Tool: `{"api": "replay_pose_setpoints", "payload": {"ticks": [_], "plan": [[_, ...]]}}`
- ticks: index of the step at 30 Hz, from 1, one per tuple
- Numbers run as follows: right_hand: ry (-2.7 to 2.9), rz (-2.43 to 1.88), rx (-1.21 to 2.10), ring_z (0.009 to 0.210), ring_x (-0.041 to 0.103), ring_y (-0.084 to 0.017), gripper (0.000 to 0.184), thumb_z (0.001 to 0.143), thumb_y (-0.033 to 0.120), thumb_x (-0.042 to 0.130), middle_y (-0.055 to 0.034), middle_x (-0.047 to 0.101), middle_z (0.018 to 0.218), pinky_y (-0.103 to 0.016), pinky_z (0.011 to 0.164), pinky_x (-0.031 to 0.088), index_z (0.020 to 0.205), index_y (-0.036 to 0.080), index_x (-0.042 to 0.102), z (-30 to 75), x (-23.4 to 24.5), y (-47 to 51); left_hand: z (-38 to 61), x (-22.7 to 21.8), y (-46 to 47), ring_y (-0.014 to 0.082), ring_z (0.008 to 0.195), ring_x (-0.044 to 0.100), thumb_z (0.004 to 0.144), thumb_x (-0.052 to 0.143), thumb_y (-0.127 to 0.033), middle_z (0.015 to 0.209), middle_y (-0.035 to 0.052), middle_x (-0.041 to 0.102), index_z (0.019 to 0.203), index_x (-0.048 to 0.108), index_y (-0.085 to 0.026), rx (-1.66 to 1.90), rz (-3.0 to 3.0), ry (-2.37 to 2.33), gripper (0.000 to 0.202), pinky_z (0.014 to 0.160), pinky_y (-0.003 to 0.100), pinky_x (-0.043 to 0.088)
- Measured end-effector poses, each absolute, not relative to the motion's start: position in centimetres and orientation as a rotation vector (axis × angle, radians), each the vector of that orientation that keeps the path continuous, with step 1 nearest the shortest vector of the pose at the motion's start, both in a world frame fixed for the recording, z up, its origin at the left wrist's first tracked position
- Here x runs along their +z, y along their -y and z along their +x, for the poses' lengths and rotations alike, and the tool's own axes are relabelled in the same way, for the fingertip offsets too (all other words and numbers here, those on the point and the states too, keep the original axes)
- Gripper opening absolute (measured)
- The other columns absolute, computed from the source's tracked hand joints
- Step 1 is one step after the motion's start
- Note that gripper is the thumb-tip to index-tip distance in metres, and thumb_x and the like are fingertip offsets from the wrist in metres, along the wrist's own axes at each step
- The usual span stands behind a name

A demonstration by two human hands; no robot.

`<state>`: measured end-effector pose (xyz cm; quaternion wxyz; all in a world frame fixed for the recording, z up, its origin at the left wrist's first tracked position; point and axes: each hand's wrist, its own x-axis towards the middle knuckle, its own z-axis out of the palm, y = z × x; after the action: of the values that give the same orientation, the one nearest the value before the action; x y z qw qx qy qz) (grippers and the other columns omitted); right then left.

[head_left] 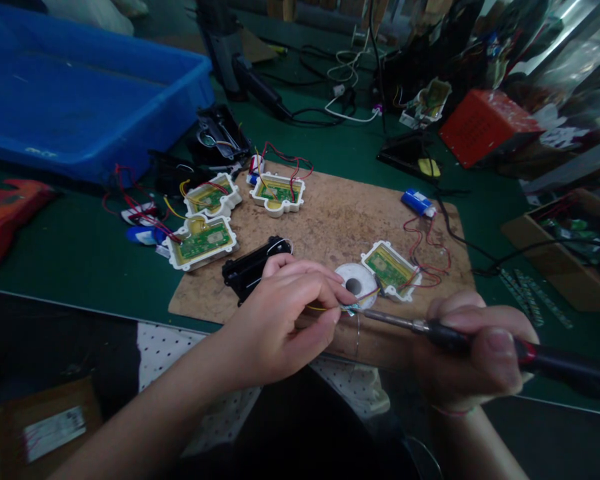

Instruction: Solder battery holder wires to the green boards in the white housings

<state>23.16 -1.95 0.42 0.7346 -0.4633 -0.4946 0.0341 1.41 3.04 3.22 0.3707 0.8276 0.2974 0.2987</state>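
Soldering iron [449,337] clamped in right hand [490,353], tip at small board [351,309] pinched in fingertips of left hand [290,307], beside solder spool [363,274]. Joint apparently under way, completion unclear; 4 nearby housings [280,209] already wired.

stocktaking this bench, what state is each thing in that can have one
Left hand, pinching a small teal piece
Right hand, closed around the soldering iron
Soldering iron, tip at that piece
Spool, round face up
White case beside it, open
Three left white cases, open
Blue bin, open-topped
Right cardboard box, open-topped
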Motion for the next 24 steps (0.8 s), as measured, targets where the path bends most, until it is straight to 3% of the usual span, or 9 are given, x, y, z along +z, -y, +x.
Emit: {"api": "replay_pose_setpoints", "payload": {"ticks": [24], "plan": [[1.125, -1.059, 0.068, 0.042, 0.042, -0.010, 0.027, 0.090, 0.033, 0.058, 0.0037, 0.041, 0.052, -0.028, 0.040, 0.026, 0.066, 0.021, 0.060, 23.02, 0.91, 2.06, 1.51, 3.14, -3.08, 0.0197, 0.117, 0.069, 0.095, 0.058, -0.014, 0.110, -0.0016, 0.080, 0.092, 0.061, -0.024, 0.784, 2.125, -0.772, 0.010, 0.110, 0.044, 0.036]]}}
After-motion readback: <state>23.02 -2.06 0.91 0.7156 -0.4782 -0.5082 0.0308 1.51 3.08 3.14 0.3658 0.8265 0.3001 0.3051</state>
